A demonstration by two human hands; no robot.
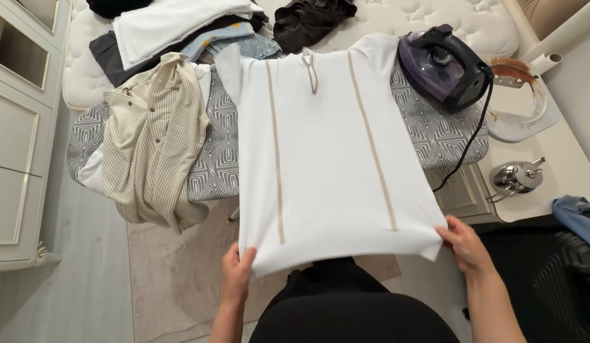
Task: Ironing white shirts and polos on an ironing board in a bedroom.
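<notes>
Step in hand, as I judge it: laying out and squaring up the white top [326,152] on the ironing board [209,162] before pressing. The top w/ two beige vertical stripes lies face up across the board, collar at 12 o'clock, hem hanging off the near edge at 6 o'clock. Left hand [236,274] is closed on the hem's left corner, fingers pinching the fabric; right hand [466,244] is closed on the right corner, thumb on top, fabric drawn taut between the two. The dark purple iron [444,63] sits at approx. 1–2 o'clock from the top, on the board's far right end, just touching or just beside the shoulder, cord [469,136] trailing down toward 4 o'clock. A beige striped shirt [152,140] is crumpled at 9 o'clock on the board's left end, apart from the top's body but near its sleeve. Folded clothes [174,28] are piled on the bed at 11 o'clock, a dark garment [311,19] at 12. Next move, prob.: an even pull w/ both hands to flatten wrinkles, let the hem settle straight, then free the right hand for the iron at 1 o'clock — mind the cord, and keep the stripes parallel so no crease gets pressed in.
</notes>
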